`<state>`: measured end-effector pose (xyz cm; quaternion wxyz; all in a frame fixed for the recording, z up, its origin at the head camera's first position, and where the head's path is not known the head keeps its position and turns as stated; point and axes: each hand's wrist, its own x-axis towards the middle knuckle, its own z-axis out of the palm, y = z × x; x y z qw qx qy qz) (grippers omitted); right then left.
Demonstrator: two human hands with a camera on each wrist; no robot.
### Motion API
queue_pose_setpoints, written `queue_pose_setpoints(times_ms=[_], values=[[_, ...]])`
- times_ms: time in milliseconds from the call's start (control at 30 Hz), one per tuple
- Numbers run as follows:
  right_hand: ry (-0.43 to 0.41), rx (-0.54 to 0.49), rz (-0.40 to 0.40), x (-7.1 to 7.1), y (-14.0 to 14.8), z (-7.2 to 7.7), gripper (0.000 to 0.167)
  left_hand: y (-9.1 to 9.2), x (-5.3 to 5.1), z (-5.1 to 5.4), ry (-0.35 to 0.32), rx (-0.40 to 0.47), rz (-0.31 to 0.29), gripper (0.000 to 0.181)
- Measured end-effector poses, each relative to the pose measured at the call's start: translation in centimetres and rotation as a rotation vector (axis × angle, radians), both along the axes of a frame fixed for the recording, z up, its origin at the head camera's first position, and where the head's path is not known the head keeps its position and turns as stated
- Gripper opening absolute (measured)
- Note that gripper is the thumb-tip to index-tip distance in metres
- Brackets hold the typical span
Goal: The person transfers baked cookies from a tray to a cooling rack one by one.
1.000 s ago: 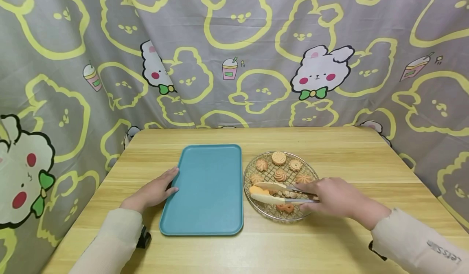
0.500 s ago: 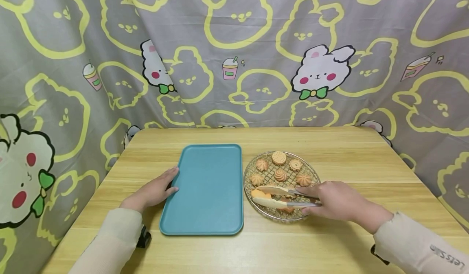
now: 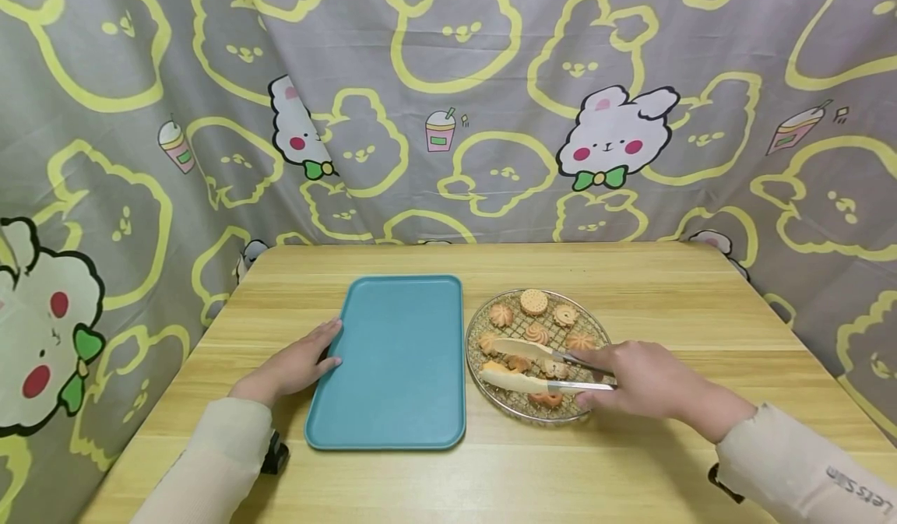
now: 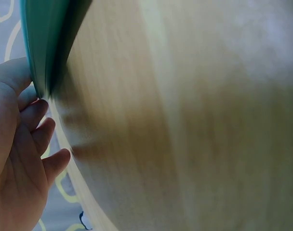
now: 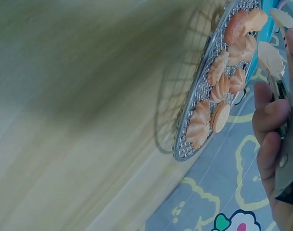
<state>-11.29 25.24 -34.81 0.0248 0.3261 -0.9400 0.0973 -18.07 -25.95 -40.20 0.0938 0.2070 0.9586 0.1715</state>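
My right hand (image 3: 645, 376) grips metal tongs (image 3: 582, 386) with cream tips. Their arms stand spread above a round wire rack (image 3: 515, 413) of several cookies. Beneath the nearer tip shows part of an orange piece (image 3: 494, 367); I cannot tell whether the tip touches it. A swirled cookie (image 3: 536, 333) lies mid-rack, and a round dotted biscuit (image 3: 534, 301) at its far edge. To the left, my left hand (image 3: 297, 360) rests with extended fingers against the side of a blue-green tray (image 3: 395, 360). In the left wrist view its fingers (image 4: 43, 134) are loosely bent by the tray rim.
Tray and rack sit close together on a wooden table (image 3: 434, 485). Behind stands a grey curtain (image 3: 490, 65) with yellow cartoon outlines. The right wrist view shows the rack's rim (image 5: 182, 156) raised above its shadow on the table.
The tongs' arms have spread wider than half a second ago, the far tip shifting away from me. My left hand and the tray have stayed still.
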Motion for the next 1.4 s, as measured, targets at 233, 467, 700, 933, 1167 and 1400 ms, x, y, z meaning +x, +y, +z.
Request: queue_pose_setpoints(times_ms=[233,467,700,933,1167,1400], values=[[0.005,-0.022,-0.048,-0.4,-0.1,0.1,0.072,0.0,0.1,0.1,0.002,0.001,0.000,0.067],[0.022,-0.025,-0.088,-1.1,-0.1,-0.2,0.077,0.1,0.2,0.2,0.000,0.002,0.000,0.066],[0.006,-0.023,-0.158,-1.9,0.0,-0.6,0.085,0.0,0.2,0.1,0.004,0.002,-0.005,0.066],[-0.026,-0.050,-0.236,-2.6,-0.2,-1.4,0.094,0.0,0.2,0.1,0.009,0.002,-0.007,0.067],[-0.028,-0.111,-0.296,-3.0,-0.3,-2.3,0.097,0.0,0.1,0.0,0.009,0.005,-0.007,0.067],[0.007,-0.154,-0.369,-3.3,-0.5,-3.0,0.099,0.1,0.2,0.2,0.009,0.008,-0.003,0.067]])
